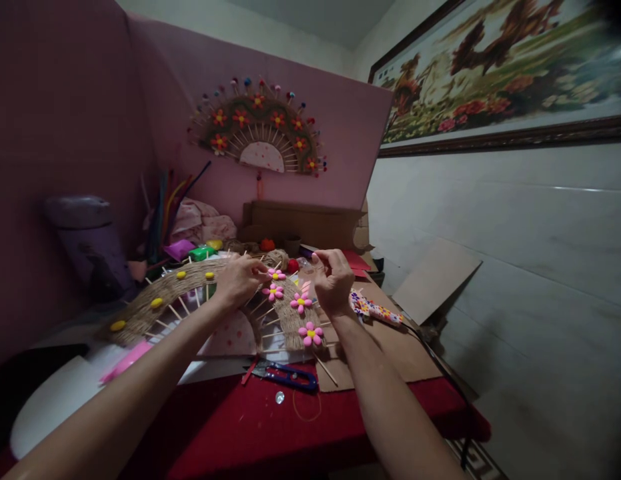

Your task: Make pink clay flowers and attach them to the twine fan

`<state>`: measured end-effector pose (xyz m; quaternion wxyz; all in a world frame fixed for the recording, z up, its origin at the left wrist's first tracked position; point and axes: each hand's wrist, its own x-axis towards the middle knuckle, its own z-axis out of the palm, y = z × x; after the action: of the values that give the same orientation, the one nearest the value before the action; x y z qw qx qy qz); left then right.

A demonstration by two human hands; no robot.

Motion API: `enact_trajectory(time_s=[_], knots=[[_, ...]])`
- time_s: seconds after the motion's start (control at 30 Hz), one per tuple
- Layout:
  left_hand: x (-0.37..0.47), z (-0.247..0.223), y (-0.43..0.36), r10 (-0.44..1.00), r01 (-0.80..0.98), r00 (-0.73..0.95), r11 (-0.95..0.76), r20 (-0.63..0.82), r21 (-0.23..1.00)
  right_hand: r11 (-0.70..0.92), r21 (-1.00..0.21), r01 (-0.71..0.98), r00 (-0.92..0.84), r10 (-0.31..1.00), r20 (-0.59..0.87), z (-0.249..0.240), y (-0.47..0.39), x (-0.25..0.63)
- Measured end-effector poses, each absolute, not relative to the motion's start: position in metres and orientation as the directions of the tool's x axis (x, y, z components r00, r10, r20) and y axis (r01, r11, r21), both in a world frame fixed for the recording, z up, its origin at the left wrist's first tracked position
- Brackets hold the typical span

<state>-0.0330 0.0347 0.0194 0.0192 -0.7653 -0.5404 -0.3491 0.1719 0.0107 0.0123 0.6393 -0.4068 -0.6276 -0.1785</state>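
A half-round fan [293, 323] of woven jute twine on thin wooden sticks lies on the table. Pink clay flowers [301, 303] with yellow centres sit on its right side, and yellow clay dots [157, 303] along its left. At the fan's upper edge, my left hand [239, 280] has its fingers bent together against the twine, touching beside the topmost pink flower. My right hand [334, 279] is raised just right of the flowers, thumb and fingers pinched. A tiny pink bit seems to show at its fingertips, too small to make out.
Blue-handled thread snips [285, 375] lie before the fan on the red cloth [230, 420]. A flower-patterned glue gun [375, 310] rests on cardboard [400, 347] at right. A purple tumbler [93, 247] stands left. A finished fan [260, 130] hangs behind, above clay packets [203, 253].
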Motion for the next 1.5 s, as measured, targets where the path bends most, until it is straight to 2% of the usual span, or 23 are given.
enact_trajectory(time_s=[0.53,0.67,0.77,0.97,1.2,1.37,1.5], knots=[[-0.025,0.013,0.038,0.739,0.862,0.217,-0.451,0.638,0.229,0.604,-0.314,0.732,0.153,0.303,0.941,0.013,0.010,0.172],[-0.024,0.012,0.038,0.759,0.863,0.184,-0.429,0.625,0.266,0.606,-0.309,0.733,0.143,0.306,0.941,0.012,0.011,0.172],[-0.025,0.012,0.035,0.727,0.849,0.155,-0.445,0.669,0.287,0.606,-0.306,0.734,0.139,0.307,0.941,0.012,0.011,0.171],[-0.028,0.009,0.017,0.643,0.900,0.168,-0.409,0.747,0.149,0.611,-0.308,0.729,0.129,0.318,0.939,0.011,0.010,0.171],[-0.028,0.005,0.010,0.622,0.904,0.321,-0.427,0.714,-0.034,0.611,-0.296,0.734,0.124,0.307,0.943,0.011,0.010,0.170],[-0.028,0.003,0.010,0.629,0.905,0.303,-0.426,0.716,-0.009,0.606,-0.293,0.739,0.123,0.307,0.944,0.011,0.010,0.171],[-0.029,0.005,0.008,0.560,0.878,0.243,-0.474,0.792,0.066,0.610,-0.287,0.739,0.115,0.306,0.945,0.010,0.010,0.170]])
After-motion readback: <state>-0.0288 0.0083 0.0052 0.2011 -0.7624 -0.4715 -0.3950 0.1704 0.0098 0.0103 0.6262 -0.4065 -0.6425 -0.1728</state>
